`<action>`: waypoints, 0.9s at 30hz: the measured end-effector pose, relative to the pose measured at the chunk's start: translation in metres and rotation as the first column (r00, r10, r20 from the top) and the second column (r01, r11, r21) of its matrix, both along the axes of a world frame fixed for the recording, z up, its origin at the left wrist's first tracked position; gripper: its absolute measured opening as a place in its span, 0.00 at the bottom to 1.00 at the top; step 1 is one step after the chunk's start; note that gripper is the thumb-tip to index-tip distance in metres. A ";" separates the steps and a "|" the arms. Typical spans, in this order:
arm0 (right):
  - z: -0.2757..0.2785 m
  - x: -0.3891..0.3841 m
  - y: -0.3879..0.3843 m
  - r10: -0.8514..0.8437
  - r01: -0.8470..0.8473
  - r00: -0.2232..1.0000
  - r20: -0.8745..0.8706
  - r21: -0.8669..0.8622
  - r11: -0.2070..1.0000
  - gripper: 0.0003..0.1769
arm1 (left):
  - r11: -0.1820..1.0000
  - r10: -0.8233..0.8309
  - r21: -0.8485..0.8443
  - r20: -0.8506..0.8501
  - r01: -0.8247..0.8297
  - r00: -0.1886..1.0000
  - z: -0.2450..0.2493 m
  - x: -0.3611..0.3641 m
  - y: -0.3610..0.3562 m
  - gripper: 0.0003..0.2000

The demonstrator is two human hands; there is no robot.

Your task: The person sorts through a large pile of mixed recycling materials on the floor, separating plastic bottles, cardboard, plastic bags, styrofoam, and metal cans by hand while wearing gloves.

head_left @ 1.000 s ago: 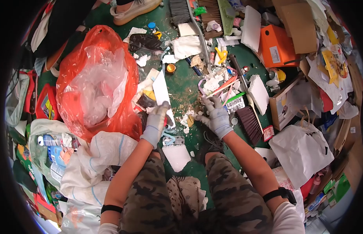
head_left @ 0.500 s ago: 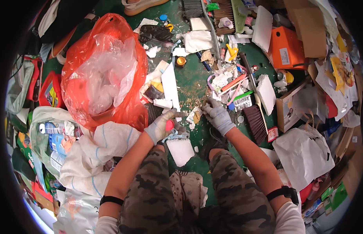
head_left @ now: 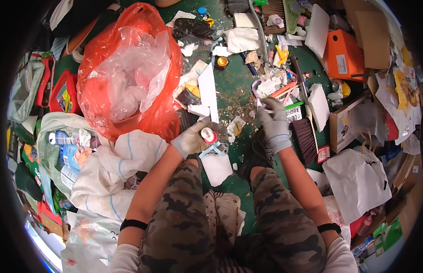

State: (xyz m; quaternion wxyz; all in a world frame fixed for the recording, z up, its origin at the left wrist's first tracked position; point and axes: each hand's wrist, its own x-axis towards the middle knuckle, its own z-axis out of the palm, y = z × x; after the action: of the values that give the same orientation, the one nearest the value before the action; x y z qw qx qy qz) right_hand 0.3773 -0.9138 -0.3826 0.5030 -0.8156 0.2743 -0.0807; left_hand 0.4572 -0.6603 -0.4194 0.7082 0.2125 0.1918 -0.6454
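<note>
My left hand, in a pale work glove, has its fingers closed around a red cap, whose whitish inside faces up. Just below it lie a light blue strip and a white foam piece. My right hand, gloved too, hovers at the lower left edge of a scrap pile. Its fingers are apart and I see nothing in them. Close by are a green stick, a red-orange stick and crumpled white paper. A small torn wrapper lies between both hands.
A big red plastic bag holding clear film stands at left, above a white woven sack. Brushes, foam slabs, an orange box and a white paper bag crowd the right. Debris litters the green floor.
The red cap in my left hand has turned to show its inside. My right hand has shifted up and right, from the torn wrapper toward the scrap pile. The view has shifted slightly.
</note>
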 end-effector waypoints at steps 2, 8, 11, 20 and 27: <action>-0.024 -0.024 -0.041 -0.107 0.004 0.964 -0.243 -0.390 0.921 0.17 | 0.998 0.029 -0.048 -0.045 -0.031 0.999 0.003 0.002 0.003 0.24; -0.041 -0.035 -0.047 -0.107 -0.059 0.883 -0.457 -0.335 0.940 0.18 | 0.999 0.031 0.013 -0.034 -0.030 0.999 -0.010 0.003 0.012 0.18; -0.061 -0.029 -0.054 -0.021 -0.100 0.925 -0.380 -0.296 0.950 0.18 | 0.995 0.080 0.072 -0.093 -0.073 0.992 -0.003 0.001 0.006 0.18; -0.040 -0.024 -0.018 0.192 -0.436 0.843 -0.502 -0.432 0.790 0.31 | 0.991 0.133 0.002 -0.045 -0.133 0.990 -0.012 -0.001 0.005 0.16; 0.039 0.012 0.027 0.498 -0.495 0.867 0.000 -0.110 0.862 0.29 | 0.986 0.145 0.094 -0.056 -0.139 0.988 -0.002 0.001 0.002 0.20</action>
State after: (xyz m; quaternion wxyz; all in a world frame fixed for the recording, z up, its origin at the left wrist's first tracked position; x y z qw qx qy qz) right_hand 0.3890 -0.8866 -0.3439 0.4665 -0.8831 0.0434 0.0253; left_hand 0.4583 -0.6583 -0.4212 0.7358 0.2095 0.2573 -0.5904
